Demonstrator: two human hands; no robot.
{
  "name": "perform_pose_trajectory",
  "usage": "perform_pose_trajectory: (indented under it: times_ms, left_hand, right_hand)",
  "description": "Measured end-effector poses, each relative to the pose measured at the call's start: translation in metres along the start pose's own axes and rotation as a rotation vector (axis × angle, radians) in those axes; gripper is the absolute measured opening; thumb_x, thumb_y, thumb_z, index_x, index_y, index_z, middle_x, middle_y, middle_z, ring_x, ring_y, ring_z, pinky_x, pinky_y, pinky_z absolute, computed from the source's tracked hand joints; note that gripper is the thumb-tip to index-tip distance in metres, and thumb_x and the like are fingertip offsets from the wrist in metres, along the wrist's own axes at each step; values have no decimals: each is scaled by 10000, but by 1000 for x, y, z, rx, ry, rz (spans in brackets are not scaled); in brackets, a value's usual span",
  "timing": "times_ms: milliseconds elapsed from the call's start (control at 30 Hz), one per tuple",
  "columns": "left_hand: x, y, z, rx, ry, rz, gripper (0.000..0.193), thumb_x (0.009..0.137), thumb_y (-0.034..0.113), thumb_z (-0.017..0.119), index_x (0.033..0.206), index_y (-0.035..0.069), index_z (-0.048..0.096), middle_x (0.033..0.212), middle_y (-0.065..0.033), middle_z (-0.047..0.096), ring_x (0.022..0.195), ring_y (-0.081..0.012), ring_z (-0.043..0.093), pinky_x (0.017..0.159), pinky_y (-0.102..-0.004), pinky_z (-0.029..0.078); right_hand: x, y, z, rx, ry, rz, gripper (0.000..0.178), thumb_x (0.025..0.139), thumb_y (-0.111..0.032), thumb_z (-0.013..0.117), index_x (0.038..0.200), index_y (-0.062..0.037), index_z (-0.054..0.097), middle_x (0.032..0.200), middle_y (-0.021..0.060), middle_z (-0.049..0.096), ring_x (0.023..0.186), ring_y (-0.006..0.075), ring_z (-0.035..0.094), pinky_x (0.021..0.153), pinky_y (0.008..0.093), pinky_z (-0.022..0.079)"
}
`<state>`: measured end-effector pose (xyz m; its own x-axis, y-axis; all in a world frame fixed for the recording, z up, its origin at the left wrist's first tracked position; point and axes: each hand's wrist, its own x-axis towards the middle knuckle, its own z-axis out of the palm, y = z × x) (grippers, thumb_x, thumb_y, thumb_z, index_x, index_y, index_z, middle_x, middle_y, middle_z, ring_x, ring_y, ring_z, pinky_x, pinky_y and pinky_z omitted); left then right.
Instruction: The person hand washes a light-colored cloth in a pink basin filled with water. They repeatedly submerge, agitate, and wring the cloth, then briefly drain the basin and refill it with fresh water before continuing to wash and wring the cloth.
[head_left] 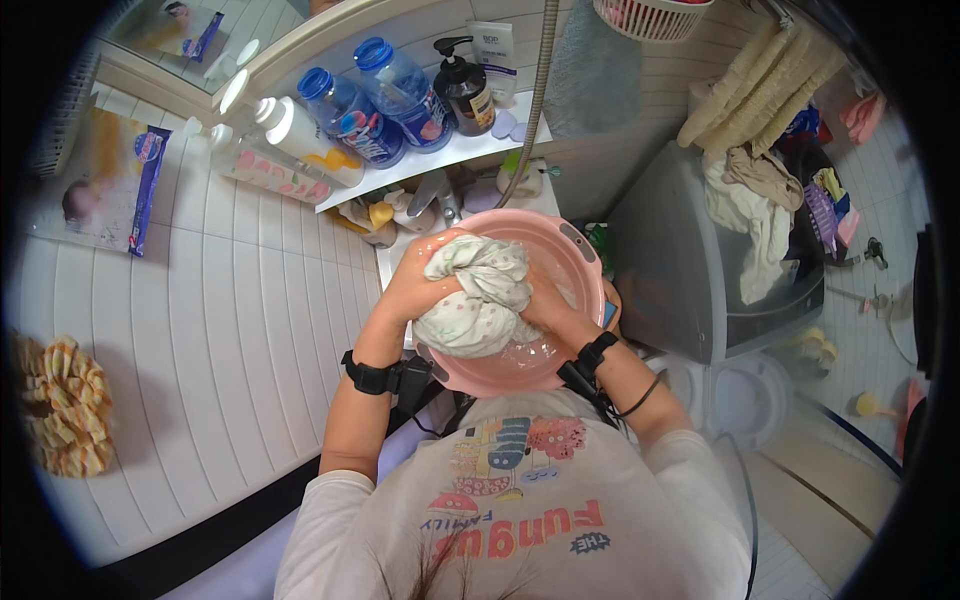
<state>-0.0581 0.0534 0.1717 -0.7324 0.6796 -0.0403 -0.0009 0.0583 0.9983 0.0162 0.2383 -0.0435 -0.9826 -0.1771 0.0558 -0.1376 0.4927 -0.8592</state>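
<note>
Nearest to us was our white printed shirt [500, 480], with both forearms reaching forward from its sleeves. We wore a black band [372, 375] on the left wrist and another dark band [598, 350] on the right.

Beyond these, our left hand [425, 275] was wrapped around the upper left of a pale, patterned cloth [465, 320], its thumb lying across the folds. Our right hand [545, 300] held the cloth from the other side; we could not see all of its fingers, as the folds hid some. The cloth was bunched and twisted into a thick bundle over a round pink basin [548, 243], where we saw clear water [530, 352]. We could not tell whether the bundle's underside touched the water.

Just past the basin we had a metal tap [435, 190], and above it a white shelf [405, 180]. Along that stood two blue-capped bottles [350, 115], a dark pump bottle [463, 90] and a pale upright tube [493, 55]. To our right was a grey boxy machine [665, 250] with white clothing [750, 215] draped over it. Farther up, a grey-blue towel [597, 75] hung near a white basket [655, 20].
</note>
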Motion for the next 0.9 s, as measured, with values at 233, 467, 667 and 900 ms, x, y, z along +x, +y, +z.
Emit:
perform_pose_trajectory:
  times_ms: [233,467,667,900]
  left_hand:
    - [-24,-8,0,-512,185,19,344,913,69,598,1242,-20,545,1173,-122,639,1030,-197,632,923,-337,524]
    - [-33,-95,-23,-750,220,-56,440,840,8,645,1245,57,482,1158,-72,614,1044,-184,622,899,-327,523]
    - [-56,-160,-10,-531,233,-269,462,794,-37,651,1205,88,482,1151,-61,605,1070,-179,607,897,-331,523]
    - [-58,-164,7,-10,-103,-283,720,780,72,736,1404,66,376,1345,-120,501,1283,-208,460,1081,-344,365]
  right_hand:
    - [-27,10,-8,800,-86,148,690,867,-177,689,1455,-67,343,1412,133,444,1293,279,451,1034,375,425]
    - [-46,-25,-50,1251,56,271,569,897,-152,645,1405,-35,418,1358,98,506,1242,226,491,1003,346,442]
    - [-20,-61,-75,1220,22,209,474,922,-130,608,1362,-6,482,1311,69,559,1199,181,526,977,321,456]
    - [-11,-104,-99,1016,-140,192,582,820,-187,707,1323,12,492,1215,93,605,1111,196,587,965,332,467]
